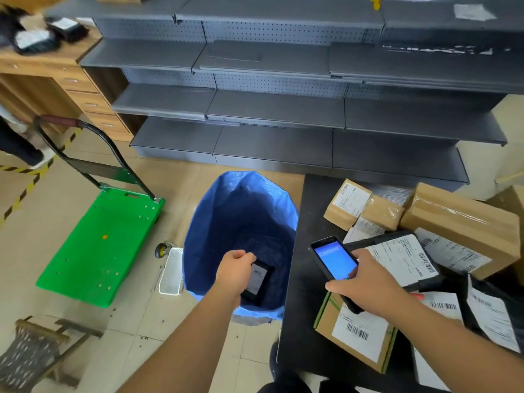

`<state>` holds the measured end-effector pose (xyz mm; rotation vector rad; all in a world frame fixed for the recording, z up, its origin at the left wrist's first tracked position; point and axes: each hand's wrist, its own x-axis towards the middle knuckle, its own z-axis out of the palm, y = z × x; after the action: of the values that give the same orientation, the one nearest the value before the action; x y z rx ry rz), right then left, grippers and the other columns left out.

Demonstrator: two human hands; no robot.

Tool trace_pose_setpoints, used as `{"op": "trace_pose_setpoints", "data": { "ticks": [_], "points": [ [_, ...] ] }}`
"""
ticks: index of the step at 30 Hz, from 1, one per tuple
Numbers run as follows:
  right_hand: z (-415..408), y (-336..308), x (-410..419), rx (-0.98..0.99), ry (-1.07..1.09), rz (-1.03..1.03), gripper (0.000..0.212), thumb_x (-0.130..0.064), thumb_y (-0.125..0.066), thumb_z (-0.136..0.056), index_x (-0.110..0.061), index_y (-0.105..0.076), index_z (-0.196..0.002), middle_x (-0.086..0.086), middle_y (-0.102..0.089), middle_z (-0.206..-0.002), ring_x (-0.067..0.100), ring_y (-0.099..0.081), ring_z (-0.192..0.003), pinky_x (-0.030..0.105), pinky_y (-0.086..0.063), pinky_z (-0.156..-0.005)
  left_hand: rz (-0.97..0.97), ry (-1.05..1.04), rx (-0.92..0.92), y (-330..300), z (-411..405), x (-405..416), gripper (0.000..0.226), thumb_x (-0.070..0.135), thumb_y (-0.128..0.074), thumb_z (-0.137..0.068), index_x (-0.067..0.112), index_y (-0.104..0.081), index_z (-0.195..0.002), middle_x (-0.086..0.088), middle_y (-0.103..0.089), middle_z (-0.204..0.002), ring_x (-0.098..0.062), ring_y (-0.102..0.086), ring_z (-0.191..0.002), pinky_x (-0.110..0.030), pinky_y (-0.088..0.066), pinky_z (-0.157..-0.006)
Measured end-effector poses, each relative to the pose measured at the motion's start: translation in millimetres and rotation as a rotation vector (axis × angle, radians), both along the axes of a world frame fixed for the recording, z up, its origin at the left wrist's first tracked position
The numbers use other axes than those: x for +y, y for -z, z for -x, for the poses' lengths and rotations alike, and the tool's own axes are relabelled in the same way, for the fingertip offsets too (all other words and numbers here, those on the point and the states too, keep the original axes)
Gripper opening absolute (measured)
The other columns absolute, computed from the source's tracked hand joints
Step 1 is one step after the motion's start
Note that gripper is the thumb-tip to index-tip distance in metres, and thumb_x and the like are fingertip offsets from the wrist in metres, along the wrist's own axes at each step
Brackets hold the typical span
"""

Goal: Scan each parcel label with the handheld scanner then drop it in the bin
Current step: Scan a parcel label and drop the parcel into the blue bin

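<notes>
Left hand [235, 268] grips black parcel [258, 280] inside mouth of blue bin [204, 222]. We release only when clear of bin rim. Right hand [365, 287] clamps handheld scanner [334, 262] right of bin, above counter [300, 321].

A woven blue plastic bin [241, 205] sat beside a matt black table [300, 279]; brown cardboard parcels [459, 219] bore white paper labels.

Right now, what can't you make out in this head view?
- Black parcel: the left hand covers its near edge.
- Blue bag: the bottom is in shadow.
- Scanner: screen text too small, lower end under the right hand.
- Table: cut off at the right edge.
</notes>
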<state>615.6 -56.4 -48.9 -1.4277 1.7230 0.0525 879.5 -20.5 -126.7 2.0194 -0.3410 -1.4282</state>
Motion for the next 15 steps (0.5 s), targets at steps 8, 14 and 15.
{"op": "trace_pose_setpoints", "data": {
  "ticks": [8,14,15],
  "points": [
    [38,-11,22,0.015,0.082,0.073,0.065,-0.039,-0.088,-0.078,-0.029,-0.04,-0.121,-0.004,-0.055,-0.102,0.011,-0.059,-0.086,0.026,-0.051,-0.066,0.118,0.218,-0.063,-29,57,-17,0.011,0.022,-0.061,-0.1,0.027,-0.059,-0.11,0.004,-0.066,-0.105,-0.016,-0.062,-0.094,-0.034,-0.053,-0.086],
    [87,-21,46,-0.023,0.162,0.097,0.071,-0.043,-0.089,-0.078,-0.032,-0.034,-0.121,-0.005,-0.056,-0.107,0.009,-0.059,-0.091,0.025,-0.044,-0.063,0.166,0.351,-0.098,-47,111,-19,0.021,0.023,-0.061,-0.101,0.024,-0.06,-0.121,0.005,-0.068,-0.113,-0.016,-0.068,-0.108,-0.03,-0.056,-0.08],
    [95,-22,50,-0.027,0.179,0.103,0.072,-0.044,-0.09,-0.078,-0.033,-0.033,-0.121,-0.005,-0.056,-0.108,0.009,-0.059,-0.092,0.025,-0.044,-0.062,0.169,0.371,-0.108,-49,121,-18,0.023,0.024,-0.061,-0.101,0.024,-0.061,-0.124,0.005,-0.069,-0.114,-0.014,-0.068,-0.106,-0.028,-0.055,-0.077]
  ]
}}
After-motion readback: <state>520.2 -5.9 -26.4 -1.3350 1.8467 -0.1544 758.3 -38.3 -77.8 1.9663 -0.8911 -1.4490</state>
